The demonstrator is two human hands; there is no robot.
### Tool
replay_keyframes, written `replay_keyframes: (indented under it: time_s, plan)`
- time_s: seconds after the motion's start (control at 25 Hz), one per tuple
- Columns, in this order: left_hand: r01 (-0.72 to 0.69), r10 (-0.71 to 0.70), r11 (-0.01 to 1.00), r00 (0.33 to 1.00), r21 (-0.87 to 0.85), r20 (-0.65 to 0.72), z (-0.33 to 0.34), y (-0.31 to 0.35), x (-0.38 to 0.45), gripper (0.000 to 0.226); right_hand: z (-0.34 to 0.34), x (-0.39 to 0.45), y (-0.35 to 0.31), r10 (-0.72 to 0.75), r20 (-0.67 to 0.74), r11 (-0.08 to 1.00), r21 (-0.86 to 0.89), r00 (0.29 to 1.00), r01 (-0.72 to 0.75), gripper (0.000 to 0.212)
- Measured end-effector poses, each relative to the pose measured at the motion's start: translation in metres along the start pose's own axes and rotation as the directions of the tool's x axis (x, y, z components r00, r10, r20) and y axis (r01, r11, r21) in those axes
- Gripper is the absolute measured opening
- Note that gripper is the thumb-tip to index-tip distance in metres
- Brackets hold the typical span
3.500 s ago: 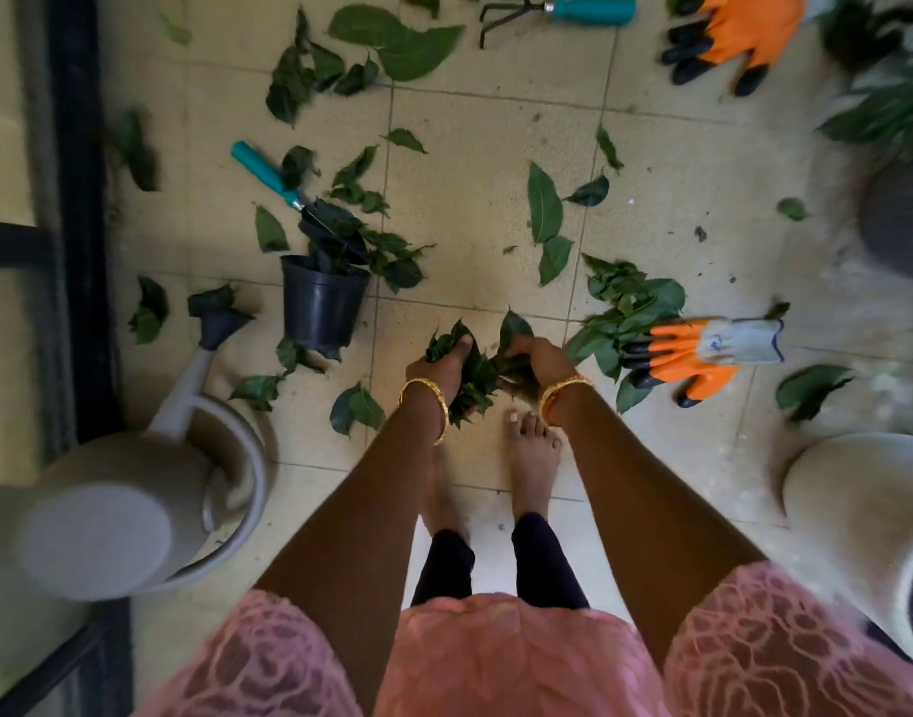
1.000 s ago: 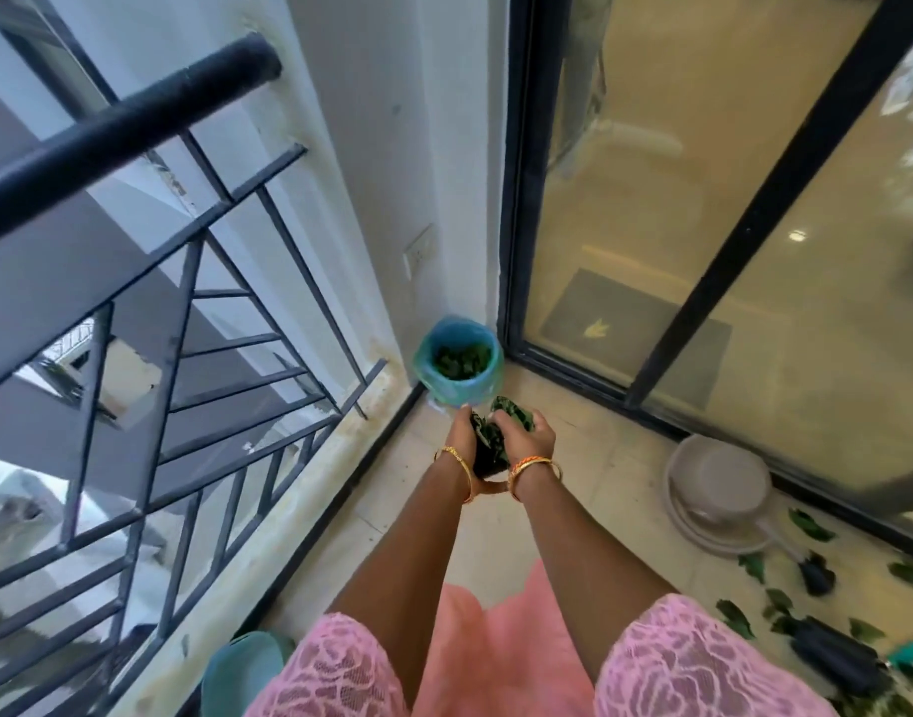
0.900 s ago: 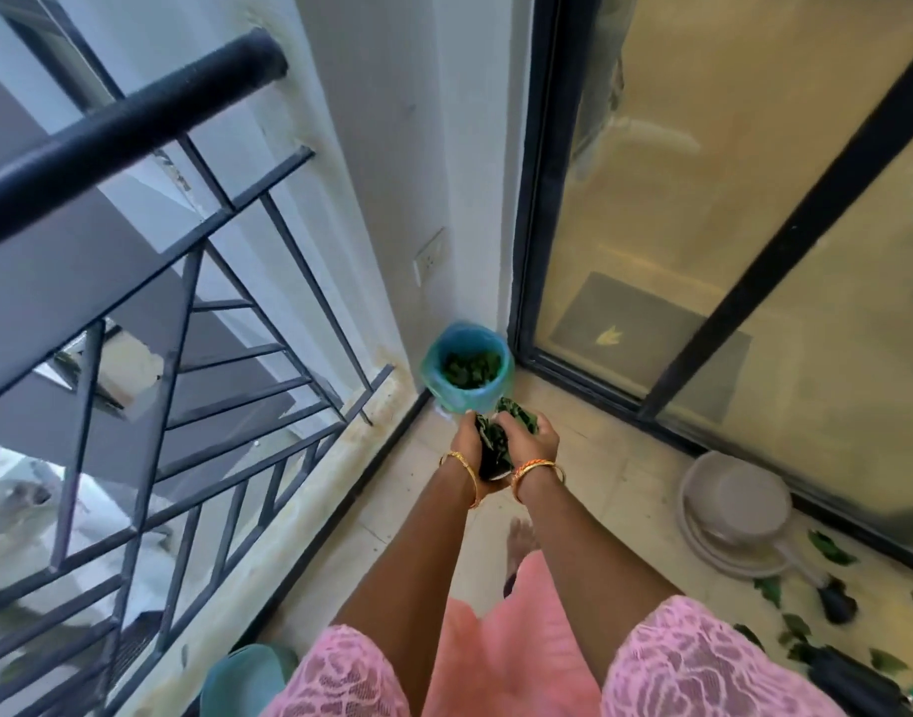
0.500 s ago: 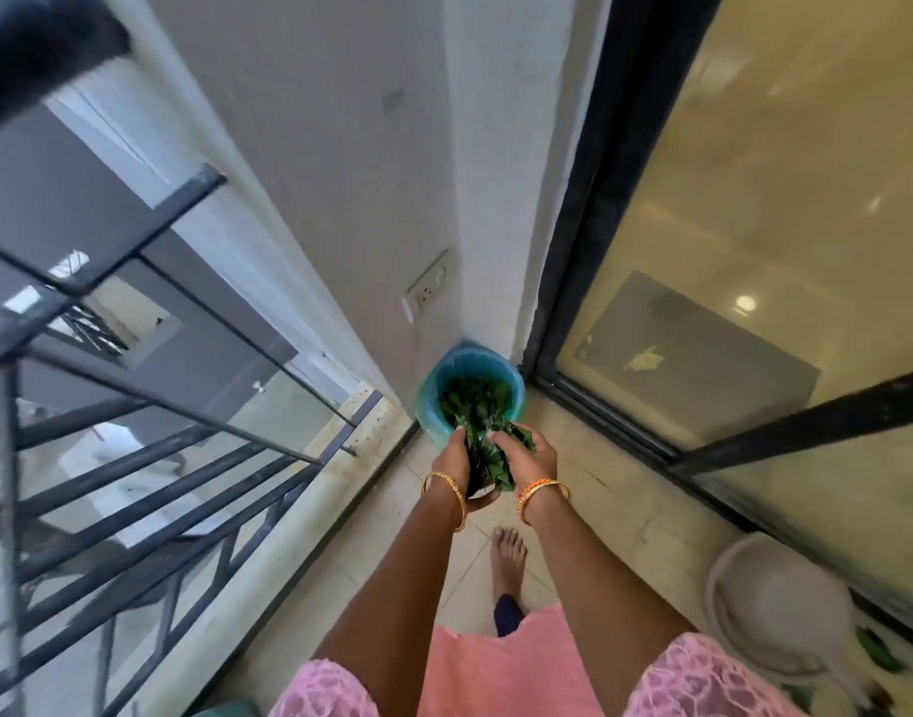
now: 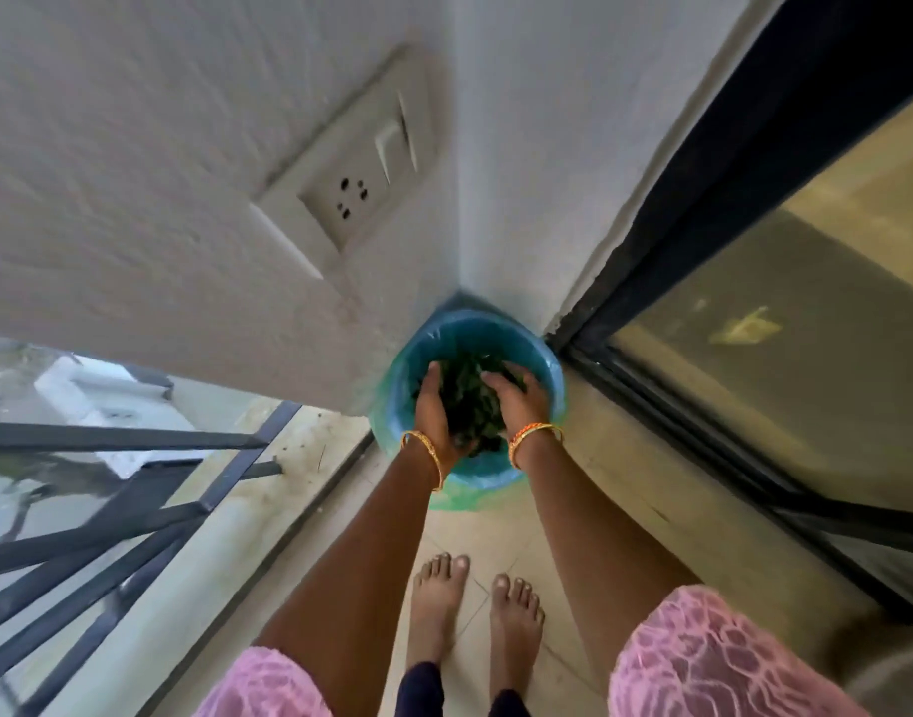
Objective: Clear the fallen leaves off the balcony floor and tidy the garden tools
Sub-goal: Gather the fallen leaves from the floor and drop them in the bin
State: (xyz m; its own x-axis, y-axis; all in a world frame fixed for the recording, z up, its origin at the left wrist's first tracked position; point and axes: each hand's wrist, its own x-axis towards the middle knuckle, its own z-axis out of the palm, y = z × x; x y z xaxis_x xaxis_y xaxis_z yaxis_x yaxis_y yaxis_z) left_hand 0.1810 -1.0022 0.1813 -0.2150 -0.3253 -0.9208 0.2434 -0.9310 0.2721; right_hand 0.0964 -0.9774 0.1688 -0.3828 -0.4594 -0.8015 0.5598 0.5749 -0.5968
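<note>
Here, both hands centre frame inside the blue bin [image 5: 545, 367], left hand [image 5: 433, 411] and right hand [image 5: 511, 401] cupping a clump of leaves [image 5: 467, 401] between curled fingers.

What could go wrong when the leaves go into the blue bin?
Some leaves might stick to the left hand or right hand and flutter back onto the floor when they lift out. The bin sits in a tight corner, and its loose green bag hangs outside, so a wrist might snag it and tug the bin over. The railing is close, so stray leaves could drift off the balcony.
</note>
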Motion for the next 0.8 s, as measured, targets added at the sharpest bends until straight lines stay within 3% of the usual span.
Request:
replay_keyframes:
  time_s: [0.04, 0.12, 0.2, 0.32, 0.4, 0.48, 0.56, 0.68, 0.8]
  plan:
    - [0.008, -0.008, 1.0, 1.0, 0.031, 0.005, -0.003, 0.002, 0.014, 0.061, 0.003, 0.018, 0.003, 0.046, 0.018, 0.999, 0.027, 0.999, -0.046, 0.027]
    - [0.034, -0.014, 0.988, 0.992, 0.15, -0.129, -0.015, 0.003, 0.026, 0.052, 0.004, 0.041, 0.011, 0.12, 0.024, 0.983, 0.138, 0.993, -0.122, 0.022]
    - [0.034, 0.017, 0.964, 0.982, 0.265, -0.19, -0.029, 0.005, 0.038, 0.061, 0.001, 0.055, 0.02, 0.112, 0.006, 0.979, 0.171, 0.994, -0.111, 0.036]
    - [0.034, 0.037, 0.942, 0.978, 0.333, -0.205, -0.038, 0.005, 0.04, 0.057, -0.003, 0.049, 0.034, -0.01, -0.052, 0.989, -0.149, 0.999, 0.003, 0.064]
    - [-0.031, 0.144, 0.898, 0.963, 0.438, -0.227, -0.037, -0.001, 0.036, 0.038, -0.006, 0.031, 0.042, -0.119, -0.069, 0.939, -0.331, 0.99, 0.09, 0.065]
    - [-0.118, 0.353, 0.736, 0.907, 0.667, -0.229, -0.039, -0.01, 0.03, 0.022, -0.011, 0.009, 0.043, -0.259, -0.102, 0.875, -0.445, 0.961, 0.189, 0.052]
    - [-0.115, 0.474, 0.502, 0.866, 0.857, -0.161, -0.037, -0.025, 0.013, 0.024, -0.02, -0.014, 0.042, -0.398, -0.145, 0.799, -0.541, 0.906, 0.264, 0.033]
    - [-0.181, 0.495, 0.244, 0.868, 0.953, 0.038, -0.032, -0.05, -0.021, 0.023, -0.045, -0.054, 0.049, -0.446, -0.209, 0.763, -0.597, 0.87, 0.248, 0.014]
    - [-0.17, 0.358, 0.121, 0.926, 0.978, 0.117, -0.032, -0.076, -0.037, 0.02, -0.082, -0.097, 0.06, -0.317, -0.301, 0.809, -0.581, 0.899, 0.091, 0.015]
